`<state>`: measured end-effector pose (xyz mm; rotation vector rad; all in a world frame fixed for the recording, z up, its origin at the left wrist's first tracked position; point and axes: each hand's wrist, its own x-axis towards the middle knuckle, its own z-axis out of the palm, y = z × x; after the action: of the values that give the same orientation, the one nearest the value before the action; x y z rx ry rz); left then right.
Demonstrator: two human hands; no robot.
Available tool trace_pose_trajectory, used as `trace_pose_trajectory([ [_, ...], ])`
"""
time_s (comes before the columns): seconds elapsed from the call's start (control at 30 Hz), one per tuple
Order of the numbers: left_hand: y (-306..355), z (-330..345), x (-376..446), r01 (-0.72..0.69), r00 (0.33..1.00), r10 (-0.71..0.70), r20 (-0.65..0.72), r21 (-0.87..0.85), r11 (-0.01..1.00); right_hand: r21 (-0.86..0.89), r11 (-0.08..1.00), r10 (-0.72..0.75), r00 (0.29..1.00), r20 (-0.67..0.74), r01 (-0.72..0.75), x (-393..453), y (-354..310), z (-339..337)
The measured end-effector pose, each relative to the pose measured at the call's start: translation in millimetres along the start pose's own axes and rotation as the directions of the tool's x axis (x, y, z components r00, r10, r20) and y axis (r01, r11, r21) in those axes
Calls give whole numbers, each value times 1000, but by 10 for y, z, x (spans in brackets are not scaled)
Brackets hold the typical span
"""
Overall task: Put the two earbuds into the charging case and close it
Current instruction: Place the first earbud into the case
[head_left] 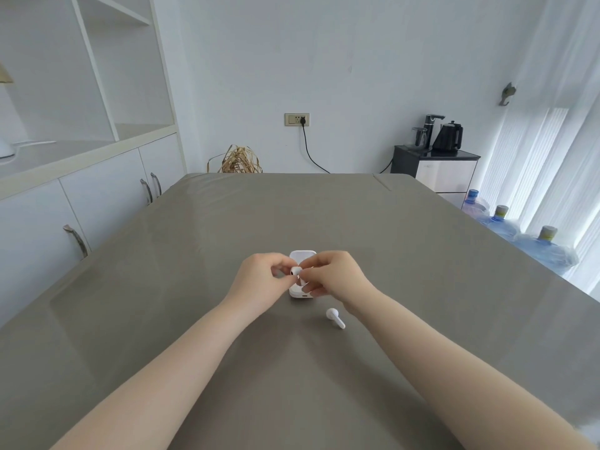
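Note:
A white charging case (pixel 300 293) stands on the grey table (pixel 422 254) with its lid (pixel 302 255) swung up and open at the far side. My left hand (pixel 259 280) and my right hand (pixel 334 276) meet just above the case, both pinching one white earbud (pixel 295 271) between their fingertips. The earbud's stem points down toward the case and is partly hidden by my right fingers. A second white earbud (pixel 335 317) lies loose on the table, just in front and to the right of the case, under my right wrist.
White cabinets with metal handles (pixel 78 238) line the left edge of the table. Blue water bottles (pixel 539 245) stand on the floor at the right. A dark side cabinet (pixel 435 170) with a kettle stands at the back right; a woven basket (pixel 238 160) sits behind the table's far edge.

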<state>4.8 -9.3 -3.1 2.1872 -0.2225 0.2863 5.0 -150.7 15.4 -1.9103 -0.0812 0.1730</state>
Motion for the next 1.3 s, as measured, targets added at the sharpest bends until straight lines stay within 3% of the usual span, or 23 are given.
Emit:
trace_pose_trajectory([
  [0.13,26,50,97,67,998,-66,-20,30,997,3,996,84,996,-21,-84,93,-72,-20],
  [0.5,-28,159,160,117,993,-117,-2,110,987,-323,937,119,991,-58,-131,328,-54,89],
  [0.63,-38,189,143,120,993,-121,-2,112,986,-204,973,91,992,-87,-107,361,36,82],
  [0.87,-70,224,145,129,991,-133,28,113,985,-188,974,103,989,-110,-123,392,77,100],
  [1.03,-108,230,181,129,989,-136,57,107,986,-373,920,91,991,-96,-120,397,55,131],
  [1.17,-155,250,201,142,987,-148,63,96,985,-238,963,106,990,-98,-126,424,95,104],
  [1.3,-169,262,215,146,986,-153,61,98,984,-228,965,107,989,-99,-127,397,99,107],
])
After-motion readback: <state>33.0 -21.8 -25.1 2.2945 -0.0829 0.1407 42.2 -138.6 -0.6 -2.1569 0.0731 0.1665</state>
